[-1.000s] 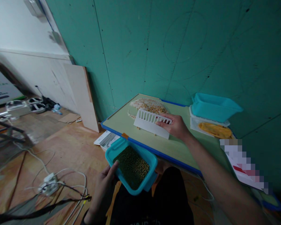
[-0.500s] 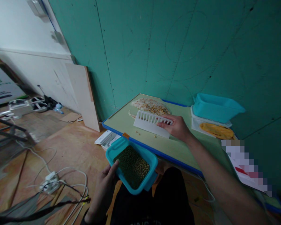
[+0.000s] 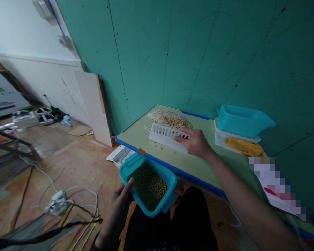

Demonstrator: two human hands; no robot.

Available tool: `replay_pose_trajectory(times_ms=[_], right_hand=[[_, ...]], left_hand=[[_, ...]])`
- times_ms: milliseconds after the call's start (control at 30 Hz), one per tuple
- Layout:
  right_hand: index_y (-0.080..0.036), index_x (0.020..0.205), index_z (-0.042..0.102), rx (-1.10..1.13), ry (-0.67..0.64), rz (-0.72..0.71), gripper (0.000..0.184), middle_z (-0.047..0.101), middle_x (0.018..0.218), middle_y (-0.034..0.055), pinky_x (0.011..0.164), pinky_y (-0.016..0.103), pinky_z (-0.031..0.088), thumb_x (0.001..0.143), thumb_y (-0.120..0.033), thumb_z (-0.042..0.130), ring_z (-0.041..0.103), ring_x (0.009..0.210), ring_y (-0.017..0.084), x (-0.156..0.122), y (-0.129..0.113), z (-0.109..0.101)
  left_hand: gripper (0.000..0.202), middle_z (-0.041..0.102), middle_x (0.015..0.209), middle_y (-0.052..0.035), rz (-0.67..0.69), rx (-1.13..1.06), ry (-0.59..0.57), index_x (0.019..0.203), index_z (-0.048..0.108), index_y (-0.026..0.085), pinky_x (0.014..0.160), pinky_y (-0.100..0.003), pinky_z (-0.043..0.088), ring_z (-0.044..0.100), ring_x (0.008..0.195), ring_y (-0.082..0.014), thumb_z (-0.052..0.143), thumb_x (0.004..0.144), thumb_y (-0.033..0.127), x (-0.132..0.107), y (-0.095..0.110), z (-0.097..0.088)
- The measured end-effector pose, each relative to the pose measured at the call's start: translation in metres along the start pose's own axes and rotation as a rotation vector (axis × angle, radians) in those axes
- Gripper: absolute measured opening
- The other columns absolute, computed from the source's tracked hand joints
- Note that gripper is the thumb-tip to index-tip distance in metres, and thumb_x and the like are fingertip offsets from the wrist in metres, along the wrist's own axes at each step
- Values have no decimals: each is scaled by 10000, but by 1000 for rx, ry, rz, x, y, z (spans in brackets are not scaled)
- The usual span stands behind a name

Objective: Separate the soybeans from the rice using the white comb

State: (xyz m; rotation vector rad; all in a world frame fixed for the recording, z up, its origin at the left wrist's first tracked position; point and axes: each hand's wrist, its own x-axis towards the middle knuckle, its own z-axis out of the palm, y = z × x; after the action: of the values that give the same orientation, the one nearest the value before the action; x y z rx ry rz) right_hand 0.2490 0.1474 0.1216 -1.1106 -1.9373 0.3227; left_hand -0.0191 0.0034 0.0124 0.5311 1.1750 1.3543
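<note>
My left hand (image 3: 117, 205) grips the near-left corner of a teal plastic tub (image 3: 147, 184) full of green beans, held just below the front edge of the green table (image 3: 196, 164). My right hand (image 3: 196, 141) is closed on the right end of a white slotted plastic scraper (image 3: 166, 137) that stands on edge on the tabletop. Behind the scraper lies a pile of yellow beans and pale grains (image 3: 169, 118). A few loose beans (image 3: 161, 147) lie on the table in front of the scraper.
A second teal tub (image 3: 243, 120) sits on a white tray (image 3: 222, 136) with something yellow (image 3: 243, 146) at the table's right. Papers (image 3: 274, 197) lie at the near right. On the floor to the left are a power strip with cables (image 3: 56, 205), white sheets (image 3: 119, 154) and a leaning board (image 3: 91, 104).
My right hand has pushed the scraper slightly away toward the pile, leaving a few loose beans behind it. The left hand and tub have stayed put.
</note>
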Motion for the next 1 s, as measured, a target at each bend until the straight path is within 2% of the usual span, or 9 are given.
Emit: replay_pose_trajectory(times_ms=[167, 400, 533, 667, 733, 800, 900, 1000], right_hand=[[-193, 1005, 786, 30, -34, -26, 241, 796, 944, 68, 689, 298, 573, 811, -328, 736, 736, 768, 201, 0, -8, 2], [-190, 933, 798, 89, -127, -47, 196, 788, 838, 45, 642, 290, 564, 795, -321, 753, 713, 702, 178, -3, -9, -1], [-205, 920, 798, 78, -139, -36, 165, 786, 815, 32, 631, 286, 565, 809, -312, 738, 722, 709, 185, -3, -12, -7], [-206, 988, 785, -134, 16, -10, 215, 792, 935, 69, 656, 302, 564, 851, -355, 711, 737, 777, 218, -23, -33, -33], [-209, 995, 776, -312, 117, 23, 226, 787, 868, 72, 574, 290, 527, 873, -375, 683, 716, 672, 209, -41, -47, -48], [-210, 931, 771, -467, 164, 44, 217, 762, 736, 63, 492, 287, 468, 899, -379, 637, 668, 546, 194, -60, -58, -59], [-215, 889, 755, -598, 148, 25, 233, 739, 664, 66, 449, 303, 426, 922, -377, 592, 655, 505, 208, -79, -68, -60], [-219, 885, 746, -621, 139, -38, 233, 741, 653, 64, 453, 306, 440, 941, -349, 560, 677, 511, 211, -88, -73, -51]], left_hand=[[306, 703, 615, -2, 9, 10, 5, 724, 767, 175, 551, -222, 512, 601, 537, -130, 861, 657, 458, 0, 2, 1], [307, 719, 626, -28, -1, 25, 7, 782, 785, 180, 590, -295, 543, 658, 582, -193, 831, 687, 469, -1, 4, 3], [294, 700, 610, -19, 4, 6, 27, 734, 766, 180, 549, -263, 505, 617, 545, -165, 827, 694, 465, 0, 1, 4], [309, 632, 551, 12, -8, -4, 2, 649, 732, 175, 528, -237, 476, 555, 502, -126, 826, 702, 465, 2, -5, 3], [318, 611, 529, 18, -13, 7, -4, 618, 718, 172, 513, -234, 462, 534, 484, -118, 824, 709, 457, 2, -6, 3], [327, 597, 505, 19, -23, 17, -22, 599, 712, 166, 487, -235, 441, 526, 473, -121, 823, 712, 452, 2, -6, 4], [303, 626, 514, 10, -48, 21, -54, 677, 760, 153, 480, -249, 439, 548, 481, -137, 821, 713, 447, 0, -5, 8], [287, 662, 551, 8, -55, -3, -53, 793, 797, 156, 478, -244, 439, 557, 481, -131, 820, 723, 434, -2, -4, 12]])
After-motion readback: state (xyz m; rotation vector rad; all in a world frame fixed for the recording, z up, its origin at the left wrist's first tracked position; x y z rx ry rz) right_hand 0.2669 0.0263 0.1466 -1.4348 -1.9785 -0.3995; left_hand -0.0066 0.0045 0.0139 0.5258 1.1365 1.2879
